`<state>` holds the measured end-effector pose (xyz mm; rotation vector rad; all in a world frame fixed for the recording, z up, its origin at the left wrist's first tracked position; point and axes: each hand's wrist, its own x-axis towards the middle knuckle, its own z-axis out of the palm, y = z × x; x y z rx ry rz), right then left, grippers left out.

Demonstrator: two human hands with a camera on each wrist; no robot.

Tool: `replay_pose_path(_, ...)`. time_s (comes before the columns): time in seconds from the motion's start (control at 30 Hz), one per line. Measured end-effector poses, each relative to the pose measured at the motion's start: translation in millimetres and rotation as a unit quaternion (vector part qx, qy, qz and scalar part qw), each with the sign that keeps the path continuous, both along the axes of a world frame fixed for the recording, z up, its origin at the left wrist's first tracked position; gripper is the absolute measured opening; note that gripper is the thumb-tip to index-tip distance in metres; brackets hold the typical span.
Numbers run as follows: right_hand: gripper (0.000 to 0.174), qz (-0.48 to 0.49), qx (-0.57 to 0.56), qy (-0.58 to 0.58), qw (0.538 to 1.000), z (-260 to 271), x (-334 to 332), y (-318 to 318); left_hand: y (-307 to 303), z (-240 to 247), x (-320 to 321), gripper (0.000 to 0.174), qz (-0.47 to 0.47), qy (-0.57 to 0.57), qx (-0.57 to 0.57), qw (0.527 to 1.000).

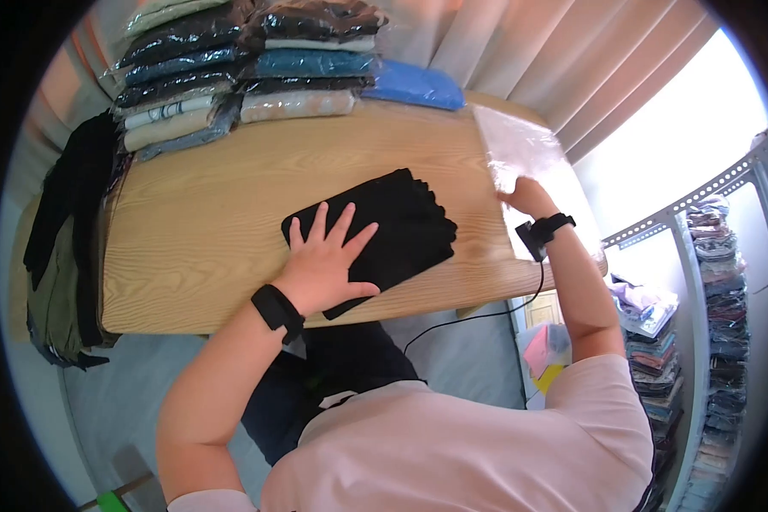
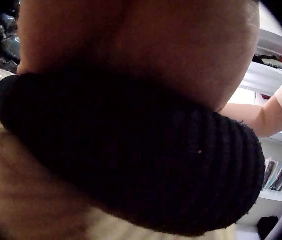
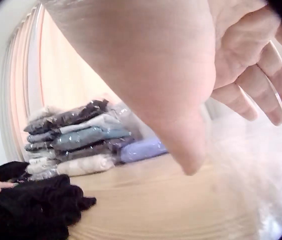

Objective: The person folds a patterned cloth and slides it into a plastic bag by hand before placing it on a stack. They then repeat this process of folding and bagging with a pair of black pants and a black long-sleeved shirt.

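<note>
A black folded knit garment [image 1: 405,230] with a wavy ribbed edge lies on the wooden table. My left hand [image 1: 320,269] rests on its left part, palm down with the fingers spread. Close up in the left wrist view, the garment's ribbing [image 2: 226,160] shows below the hand. To the right, my right hand [image 1: 531,198] is over a clear plastic bag [image 1: 520,145] lying flat at the table's right end. In the right wrist view its fingers [image 3: 261,85] are loosely extended and the thumb stands apart, beside the shiny plastic [image 3: 251,165].
Stacks of bagged folded clothes [image 1: 307,64] stand along the table's back, with a blue package [image 1: 416,85] at their right. Dark and olive garments [image 1: 64,247] hang over the left edge. Metal shelving [image 1: 691,273] with packed clothes is at the right. A cable [image 1: 478,317] runs from the right wrist.
</note>
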<state>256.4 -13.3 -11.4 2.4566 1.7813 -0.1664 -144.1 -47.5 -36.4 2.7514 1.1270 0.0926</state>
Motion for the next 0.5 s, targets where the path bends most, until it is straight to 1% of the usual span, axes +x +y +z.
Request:
replay_pose_path(0.03, 0.065, -0.004, -0.021, 0.026, 0.999, -5, 6, -3, 8, -3, 2, 0.091, 0.007, 0.008, -0.002, 1.0)
replay_pose_path(0.07, 0.064, -0.02, -0.032, 0.047, 0.998, -4, 3, -8, 16, -2, 5, 0.091, 0.016, 0.019, -0.004, 1.0)
replay_pose_path(0.13, 0.054, -0.007, 0.034, 0.021, 0.999, -20, 10, -13, 28, 2, 8, 0.091, 0.026, 0.026, -0.011, 0.999)
replay_pose_path(0.17, 0.054, -0.006, 0.038, 0.018, 0.999, -25, 16, -11, 33, 3, 10, 0.091, 0.039, 0.031, -0.024, 0.998)
replay_pose_path(0.23, 0.048, -0.021, 0.093, 0.084, 0.992, -26, 27, -8, 37, 7, 11, 0.092, 0.058, 0.044, -0.043, 0.996)
replay_pose_path(0.27, 0.048, -0.02, 0.096, 0.083, 0.992, -24, 28, -7, 37, 8, 12, 0.092, 0.059, 0.043, -0.04, 0.997)
replay_pose_path(0.33, 0.042, -0.075, 0.109, 0.156, 0.979, -19, 30, -7, 35, 7, 11, 0.092, 0.061, 0.045, -0.045, 0.996)
replay_pose_path(0.37, 0.031, -0.087, 0.121, 0.201, 0.968, -16, 30, -9, 35, 7, 11, 0.092, 0.06, 0.045, -0.044, 0.996)
replay_pose_path(0.4, 0.031, -0.088, 0.122, 0.201, 0.968, -18, 34, -10, 35, 7, 11, 0.092, 0.06, 0.042, -0.046, 0.996)
replay_pose_path(0.47, 0.014, -0.123, 0.19, 0.35, 0.909, -19, 38, -11, 35, 7, 11, 0.092, 0.06, 0.038, -0.048, 0.996)
replay_pose_path(0.5, 0.01, -0.116, 0.18, 0.375, 0.902, -16, 43, -12, 35, 8, 11, 0.092, 0.06, 0.039, -0.051, 0.996)
